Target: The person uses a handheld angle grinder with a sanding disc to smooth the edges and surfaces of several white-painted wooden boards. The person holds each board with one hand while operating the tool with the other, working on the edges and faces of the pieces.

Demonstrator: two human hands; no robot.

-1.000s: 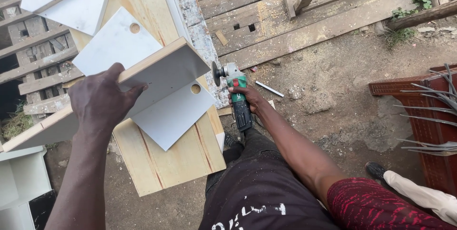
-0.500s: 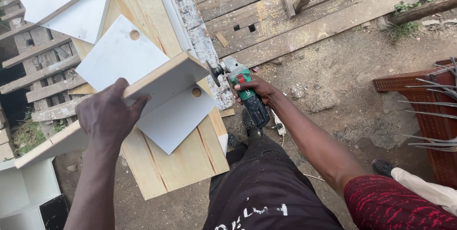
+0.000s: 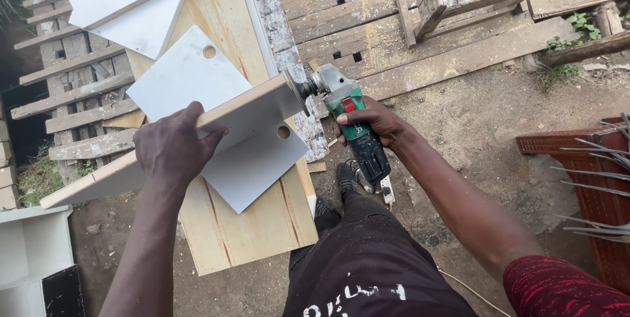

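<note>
My left hand [image 3: 172,147] presses down on a long white-faced board [image 3: 252,104] held on edge across the work surface. My right hand [image 3: 374,123] grips a green and black angle grinder [image 3: 351,126], whose disc touches the board's right end. Beneath the board lie white panels with round holes [image 3: 252,159] on a pale wooden sheet [image 3: 243,225].
Weathered wooden planks and pallets [image 3: 420,21] lie on the dirt ground behind. A dark red carved wooden piece [image 3: 590,179] with thin metal rods stands at the right. A white cabinet part [image 3: 29,251] sits at the lower left. The grinder's cable [image 3: 469,287] trails on the ground.
The grinder has moved up and left until its disc meets the board's right end. My left hand stays on the board.
</note>
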